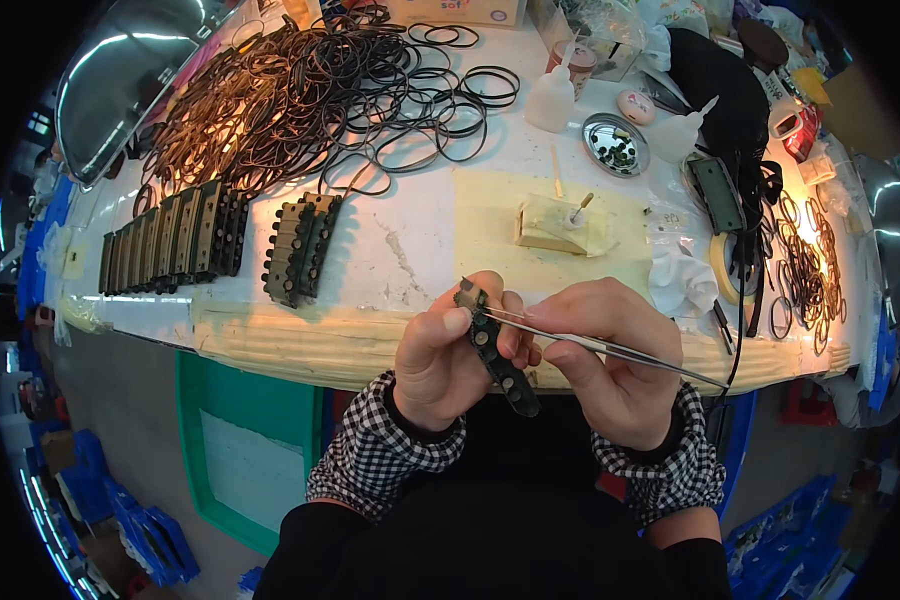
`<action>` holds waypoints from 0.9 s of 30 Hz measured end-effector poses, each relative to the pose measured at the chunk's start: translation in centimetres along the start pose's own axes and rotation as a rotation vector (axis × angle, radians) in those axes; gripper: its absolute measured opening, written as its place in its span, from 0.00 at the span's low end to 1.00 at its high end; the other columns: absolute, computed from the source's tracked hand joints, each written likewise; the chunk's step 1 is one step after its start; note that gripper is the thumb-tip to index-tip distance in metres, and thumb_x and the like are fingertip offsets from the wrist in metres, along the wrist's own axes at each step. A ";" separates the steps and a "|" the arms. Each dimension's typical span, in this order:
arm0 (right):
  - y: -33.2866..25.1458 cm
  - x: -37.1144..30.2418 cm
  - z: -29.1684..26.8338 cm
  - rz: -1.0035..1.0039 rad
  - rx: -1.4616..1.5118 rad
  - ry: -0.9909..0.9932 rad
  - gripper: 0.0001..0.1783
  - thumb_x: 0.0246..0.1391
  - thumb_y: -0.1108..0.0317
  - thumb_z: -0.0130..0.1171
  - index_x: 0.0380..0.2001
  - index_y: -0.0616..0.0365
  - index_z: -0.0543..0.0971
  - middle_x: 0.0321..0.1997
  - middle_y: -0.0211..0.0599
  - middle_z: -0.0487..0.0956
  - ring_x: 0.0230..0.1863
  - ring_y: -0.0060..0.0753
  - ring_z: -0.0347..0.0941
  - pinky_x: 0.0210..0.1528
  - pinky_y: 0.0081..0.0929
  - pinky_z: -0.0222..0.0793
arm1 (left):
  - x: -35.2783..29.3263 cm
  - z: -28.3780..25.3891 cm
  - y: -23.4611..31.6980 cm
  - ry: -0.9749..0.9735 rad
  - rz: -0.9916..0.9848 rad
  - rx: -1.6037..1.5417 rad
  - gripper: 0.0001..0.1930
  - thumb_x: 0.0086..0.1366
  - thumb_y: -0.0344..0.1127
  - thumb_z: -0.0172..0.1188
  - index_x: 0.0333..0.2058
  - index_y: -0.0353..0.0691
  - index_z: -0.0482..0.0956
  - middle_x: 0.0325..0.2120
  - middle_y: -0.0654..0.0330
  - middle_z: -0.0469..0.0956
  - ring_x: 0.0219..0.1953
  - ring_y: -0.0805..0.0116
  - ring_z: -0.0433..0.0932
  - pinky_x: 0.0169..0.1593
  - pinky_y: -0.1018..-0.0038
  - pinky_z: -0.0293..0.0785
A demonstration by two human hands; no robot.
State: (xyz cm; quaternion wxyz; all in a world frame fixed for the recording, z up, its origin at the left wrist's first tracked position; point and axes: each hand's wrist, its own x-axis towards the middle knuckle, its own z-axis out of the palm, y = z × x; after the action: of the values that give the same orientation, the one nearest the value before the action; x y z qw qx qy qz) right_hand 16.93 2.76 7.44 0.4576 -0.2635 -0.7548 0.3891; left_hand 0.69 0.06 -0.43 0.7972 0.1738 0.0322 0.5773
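Observation:
My left hand (pixel 430 352) pinches a narrow dark green strip-shaped part (pixel 515 388) with round knobs along it, just above the table's front edge. The part slants, its lower end pointing down toward my lap. In my right hand (pixel 625 345) is a pair of metal tweezers (pixel 610 347), held nearly level. Their tips reach the part's upper end beside my left thumb; whether they grip something tiny there, I cannot tell. Similar knobbed parts (pixel 300 250) stand in a short row to the left, with a longer row (pixel 175 240) beyond them.
Dark loops of band (pixel 270 100) are heaped at the back left. A yellow-wrapped block (pixel 550 235) sits ahead of my hands. Behind it are a white squeeze bottle (pixel 552 98) and a round metal dish (pixel 642 162) of small dark pieces. Black cables (pixel 755 240) run down the right.

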 end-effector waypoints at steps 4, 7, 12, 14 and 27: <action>-0.2 -0.3 0.4 0.083 0.053 0.023 0.10 0.50 0.75 0.65 0.37 0.64 0.80 0.32 0.36 0.82 0.35 0.33 0.80 0.38 0.24 0.75 | 0.0 0.1 0.0 -0.002 -0.008 -0.038 0.13 0.62 0.44 0.54 0.33 0.40 0.66 0.28 0.57 0.75 0.36 0.64 0.75 0.46 0.69 0.72; -0.3 -0.3 0.3 0.032 -0.009 0.007 0.09 0.50 0.75 0.65 0.37 0.63 0.80 0.32 0.36 0.82 0.36 0.34 0.80 0.38 0.25 0.76 | -0.2 0.0 -0.1 -0.001 -0.016 -0.044 0.13 0.62 0.44 0.54 0.33 0.40 0.67 0.29 0.56 0.76 0.36 0.64 0.75 0.46 0.69 0.72; 0.0 -0.7 0.2 -0.105 -0.162 -0.010 0.08 0.50 0.74 0.65 0.35 0.61 0.81 0.34 0.36 0.82 0.37 0.36 0.80 0.40 0.27 0.77 | -0.3 0.3 -0.3 0.049 -0.025 -0.057 0.13 0.62 0.43 0.54 0.34 0.40 0.67 0.30 0.56 0.76 0.36 0.64 0.76 0.46 0.68 0.74; 0.2 -0.8 0.1 -0.117 -0.173 -0.002 0.09 0.50 0.73 0.66 0.35 0.61 0.81 0.34 0.36 0.82 0.36 0.36 0.80 0.39 0.26 0.77 | -0.1 0.4 -0.4 0.053 -0.027 -0.059 0.13 0.62 0.43 0.55 0.34 0.39 0.67 0.30 0.56 0.76 0.36 0.64 0.77 0.46 0.68 0.74; 4.0 2.1 -3.5 -0.070 -0.761 0.267 0.09 0.48 0.75 0.65 0.35 0.58 0.79 0.29 0.37 0.77 0.31 0.39 0.71 0.33 0.29 0.68 | 1.2 0.5 -0.8 0.082 -0.137 -0.034 0.13 0.62 0.46 0.53 0.37 0.45 0.68 0.26 0.64 0.70 0.33 0.68 0.69 0.43 0.67 0.68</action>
State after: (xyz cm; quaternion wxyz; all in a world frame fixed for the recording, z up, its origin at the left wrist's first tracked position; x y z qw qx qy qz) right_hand 19.30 7.79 6.15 0.4345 -0.4364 -0.7874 0.0283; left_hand 1.90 0.82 -0.01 0.8356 0.1337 0.0668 0.5287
